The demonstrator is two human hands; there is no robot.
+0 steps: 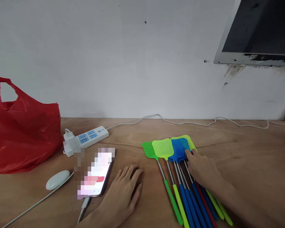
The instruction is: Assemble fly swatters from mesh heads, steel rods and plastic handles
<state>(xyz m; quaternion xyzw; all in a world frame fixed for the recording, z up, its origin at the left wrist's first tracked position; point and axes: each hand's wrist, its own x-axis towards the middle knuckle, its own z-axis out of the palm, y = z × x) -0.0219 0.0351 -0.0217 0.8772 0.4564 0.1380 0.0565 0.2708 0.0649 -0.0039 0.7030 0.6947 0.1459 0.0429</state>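
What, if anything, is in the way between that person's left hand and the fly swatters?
Nothing visible: only bare tabletop lies between the left hand and the fly swatters. The phone is on the hand's other side. The right hand is over the swatters' right side.

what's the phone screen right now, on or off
On: the phone's screen glows bright white, with a red patch showing.

the right hand (200,164) partly hides the fly swatters (163,148), its grip unclear; the phone (100,172) is partly pixelated.
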